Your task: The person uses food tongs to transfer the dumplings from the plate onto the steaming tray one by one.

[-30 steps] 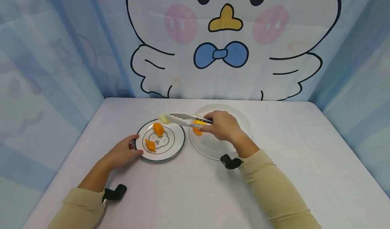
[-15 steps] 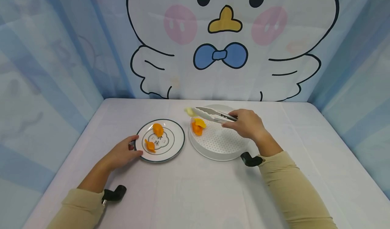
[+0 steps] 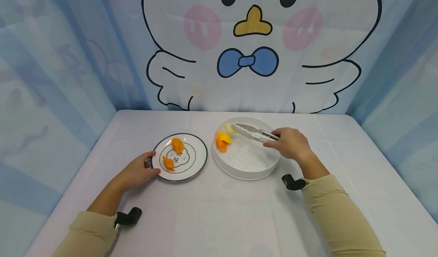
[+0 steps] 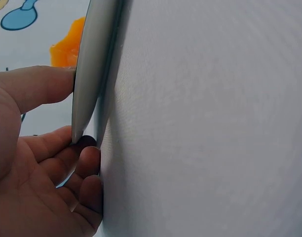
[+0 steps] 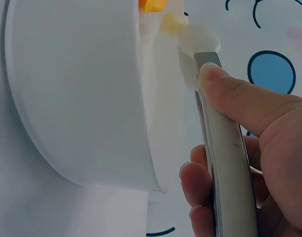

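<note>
My right hand [image 3: 291, 143] grips a pair of metal tongs [image 3: 260, 132] with pale tips. At those tips is a pale yellow piece [image 3: 230, 128], inside the far left part of a round white basket [image 3: 248, 172] with a perforated floor. An orange piece [image 3: 221, 145] and a yellow piece [image 3: 224, 137] lie together at the basket's left. My left hand [image 3: 137, 170] holds the left rim of a white plate [image 3: 196, 160] with a dark edge line, thumb and fingers on the rim. Two orange pieces, one rounded [image 3: 177, 145] and one ragged [image 3: 168, 163], lie on that plate.
Plate and basket stand side by side on a white-covered table [image 3: 219, 219]. Behind it hangs a curtain [image 3: 253, 89] printed with a cartoon bird, and blue patterned cloth [image 3: 58, 97] walls both sides.
My right hand has carried the tongs and pale yellow piece rightward, from over the plate to the basket, then lowered them into it. The left hand and plate stay put.
</note>
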A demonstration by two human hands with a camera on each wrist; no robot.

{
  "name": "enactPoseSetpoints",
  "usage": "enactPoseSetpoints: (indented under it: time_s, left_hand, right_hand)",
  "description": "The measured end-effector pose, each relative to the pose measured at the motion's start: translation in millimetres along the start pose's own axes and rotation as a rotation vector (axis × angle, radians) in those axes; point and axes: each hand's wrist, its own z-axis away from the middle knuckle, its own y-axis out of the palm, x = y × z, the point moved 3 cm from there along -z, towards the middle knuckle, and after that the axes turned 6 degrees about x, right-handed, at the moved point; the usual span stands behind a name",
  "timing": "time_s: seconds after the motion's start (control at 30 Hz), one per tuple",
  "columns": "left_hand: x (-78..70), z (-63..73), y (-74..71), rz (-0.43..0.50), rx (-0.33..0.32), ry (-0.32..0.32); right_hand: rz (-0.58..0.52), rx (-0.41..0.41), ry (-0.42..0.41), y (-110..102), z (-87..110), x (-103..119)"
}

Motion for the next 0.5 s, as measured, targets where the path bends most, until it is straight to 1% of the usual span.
enactPoseSetpoints:
  time_s: [0.17,0.5]
  left_hand:
    - [0.6,-0.4,0.0,0.002,0.001,0.002]
    - [1.5,-0.9,0.6,0.002,-0.004,0.002]
  right_hand:
    - [0.01,0.011,0.029,5.2,-2.3,-2.8]
    - [-0.002,0.018,0.027,9.8,-5.4,-3.9]
